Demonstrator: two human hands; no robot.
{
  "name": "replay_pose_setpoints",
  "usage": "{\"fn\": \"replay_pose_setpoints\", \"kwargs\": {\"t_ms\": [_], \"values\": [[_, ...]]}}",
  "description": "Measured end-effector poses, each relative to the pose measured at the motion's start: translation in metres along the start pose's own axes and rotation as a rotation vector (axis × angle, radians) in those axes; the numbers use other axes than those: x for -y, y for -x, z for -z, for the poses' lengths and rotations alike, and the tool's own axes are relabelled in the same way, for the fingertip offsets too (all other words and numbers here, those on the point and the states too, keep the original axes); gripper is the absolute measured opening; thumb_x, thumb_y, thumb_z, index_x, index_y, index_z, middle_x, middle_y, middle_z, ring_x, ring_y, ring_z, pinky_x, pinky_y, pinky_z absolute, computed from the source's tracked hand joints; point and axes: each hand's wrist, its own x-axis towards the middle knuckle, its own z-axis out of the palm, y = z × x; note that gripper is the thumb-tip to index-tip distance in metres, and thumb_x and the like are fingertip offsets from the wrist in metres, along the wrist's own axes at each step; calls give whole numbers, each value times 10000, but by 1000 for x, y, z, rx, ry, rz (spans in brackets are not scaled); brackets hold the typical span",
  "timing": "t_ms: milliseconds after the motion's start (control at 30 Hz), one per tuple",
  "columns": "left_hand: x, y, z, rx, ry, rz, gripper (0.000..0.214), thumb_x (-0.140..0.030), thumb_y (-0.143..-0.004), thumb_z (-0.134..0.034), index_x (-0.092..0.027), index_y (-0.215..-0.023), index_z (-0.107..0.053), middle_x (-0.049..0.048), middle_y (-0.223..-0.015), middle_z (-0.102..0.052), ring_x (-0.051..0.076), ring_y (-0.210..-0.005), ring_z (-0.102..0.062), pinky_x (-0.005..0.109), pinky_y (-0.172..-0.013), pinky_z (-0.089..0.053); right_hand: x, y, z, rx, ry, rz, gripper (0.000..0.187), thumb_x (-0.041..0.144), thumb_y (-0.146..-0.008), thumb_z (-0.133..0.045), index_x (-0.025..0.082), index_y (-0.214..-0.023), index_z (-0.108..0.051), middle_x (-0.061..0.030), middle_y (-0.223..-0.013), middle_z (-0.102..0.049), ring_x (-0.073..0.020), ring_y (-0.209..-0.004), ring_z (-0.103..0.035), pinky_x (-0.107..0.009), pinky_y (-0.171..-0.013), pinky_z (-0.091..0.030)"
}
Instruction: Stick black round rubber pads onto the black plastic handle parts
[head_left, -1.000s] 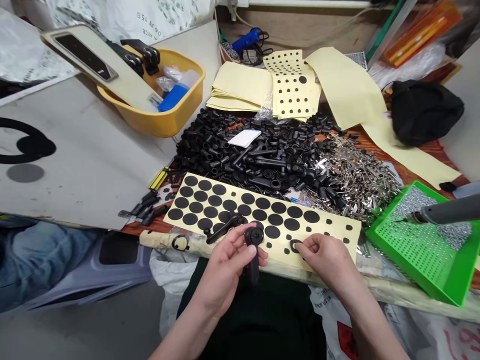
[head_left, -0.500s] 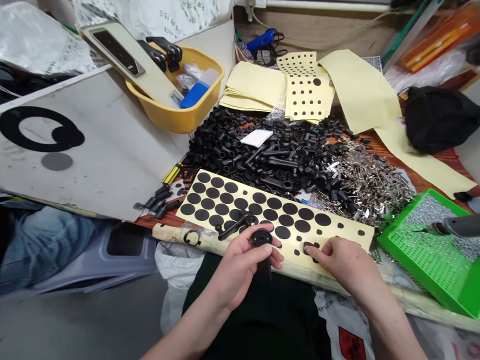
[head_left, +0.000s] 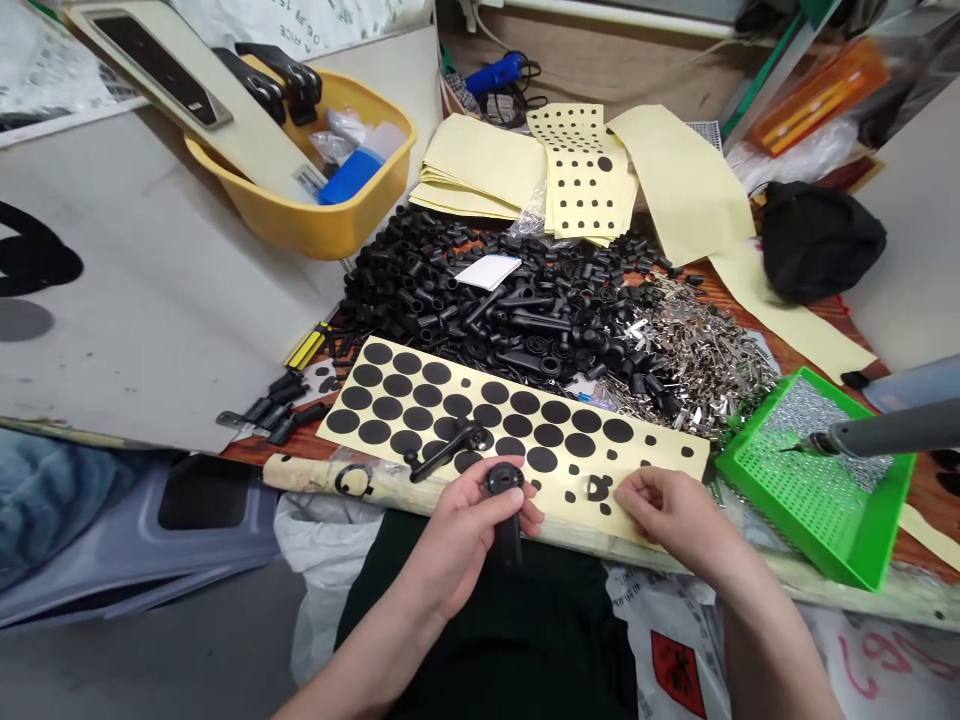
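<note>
My left hand (head_left: 469, 530) is closed around a black plastic crank handle (head_left: 507, 530), its round head (head_left: 502, 479) facing up beside my thumb. My right hand (head_left: 675, 520) hovers low over the pale yellow sticker sheet (head_left: 679, 480), thumb and fingertips pinched together. Whatever sits between those fingertips is too small or hidden to make out. Just left of them lies a small dark piece (head_left: 598, 487) on the sheet. Rows of black round stickers (head_left: 556, 411) cover much of the sheet, with smaller dots toward its right. Another black crank handle (head_left: 442, 450) rests on the stickers.
Behind the sheet lies a heap of black plastic parts (head_left: 525, 310), with small metal pieces (head_left: 705, 345) to its right. A green basket (head_left: 795, 510) holds screws; an electric screwdriver (head_left: 892, 430) reaches over it. A yellow tub (head_left: 315, 225) stands back left.
The view has turned to the right. My right hand has drawn back rightward from the small dark piece on the sheet. My left hand still holds the crank handle.
</note>
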Motion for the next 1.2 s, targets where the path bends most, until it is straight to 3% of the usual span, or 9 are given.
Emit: {"fn": "replay_pose_setpoints", "kwargs": {"t_ms": [200, 300, 400, 533, 700, 1000, 1100, 1200], "values": [[-3, 4, -4, -3, 3, -27, 329, -206, -786, -664, -163, -1067, -500, 43, -900, -664, 163, -701, -639, 317, -698, -506, -4, 6, 0, -62, -173, -3, 360, 533, -774, -509, 191, -705, -599, -20, -566, -601, -160, -525, -547, -266, -509, -408], [-6, 8, -9, 34, -27, -76, 288, -231, -768, -697, -169, -962, -494, 47, -869, -666, 175, -663, -651, 320, -646, -516, 15, 15, -3, -117, -408, 128, 398, 575, -746, -580, 180, -746, -625, -38, -631, -616, -158, -561, -563, -259, -503, -457], [-8, 9, -14, 55, -47, -113, 321, -205, -726, -734, -171, -956, -513, 26, -819, -663, 174, -632, -661, 325, -639, -532, 41, 22, -13, -110, -627, 271, 379, 531, -731, -663, 179, -871, -663, -67, -785, -679, -174, -687, -630, -269, -608, -542], [-9, 9, -18, 35, -68, -127, 344, -170, -680, -758, -166, -957, -554, 16, -803, -673, 161, -601, -663, 311, -636, -539, 63, 23, -28, -66, -764, 315, 357, 471, -750, -685, 183, -959, -652, -81, -900, -700, -181, -772, -667, -285, -689, -581], [-7, 8, -17, 17, -50, -135, 361, -197, -663, -789, -156, -968, -602, 34, -825, -693, 159, -612, -662, 306, -642, -544, 68, 19, -35, -29, -796, 340, 285, 439, -793, -657, 179, -911, -660, -61, -831, -703, -152, -689, -651, -250, -632, -576], [-3, 8, -11, 39, 49, -127, 290, -319, -790, -708, -174, -1041, -692, 71, -856, -738, 192, -773, -688, 294, -708, -546, 72, 20, -33, -161, -775, 375, 211, 400, -783, -664, 192, -816, -677, -50, -775, -690, -156, -651, -631, -242, -577, -564], [0, 7, -9, 18, -9, -204, 228, -299, -815, -677, -198, -1018, -708, 67, -940, -741, 214, -946, -667, 281, -782, -528, 71, 20, -34, -183, -759, 414, 194, 395, -794, -657, 206, -834, -676, -33, -748, -664, -156, -640, -621, -249, -562, -562], [2, 7, -7, 1, -128, -322, 222, -259, -855, -622, -222, -1058, -702, 49, -1062, -723, 204, -1061, -624, 283, -919, -477, 68, 19, -35, -249, -675, 514, 201, 354, -774, -695, 222, -924, -676, -36, -839, -672, -174, -751, -628, -286, -680, -576]]}}
